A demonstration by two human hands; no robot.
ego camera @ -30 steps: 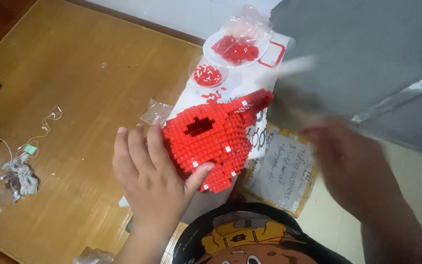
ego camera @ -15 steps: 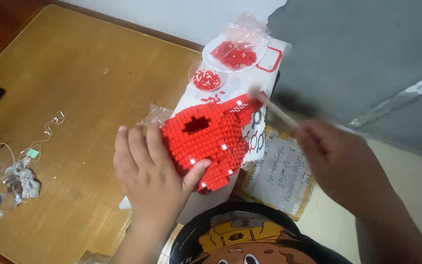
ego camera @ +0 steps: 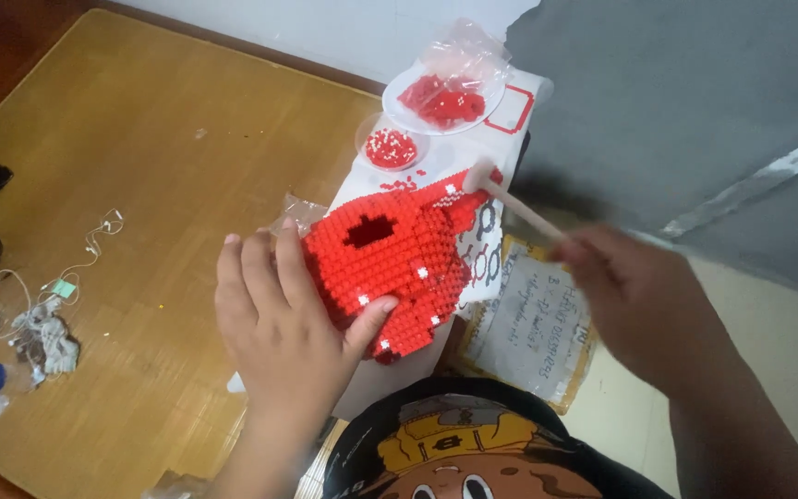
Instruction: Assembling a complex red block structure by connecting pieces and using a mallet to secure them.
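Steadying red brick model (ego camera: 390,268) on white table (ego camera: 510,120) with my left hand (ego camera: 279,323), fingers spread flat. My right hand (ego camera: 639,296) grips small mallet (ego camera: 514,205); handle slants up-left, head touching model's top corner.

Both hands are bare: the left hand (ego camera: 284,319) and the right hand (ego camera: 634,300) carry no gloves, rings or watch, and both forearms are uncovered, with no sleeve showing down to the bottom edge of the view. Below them shows a black shirt (ego camera: 473,453) with a printed cartoon figure in yellow, orange and brown, with two round white eyes.
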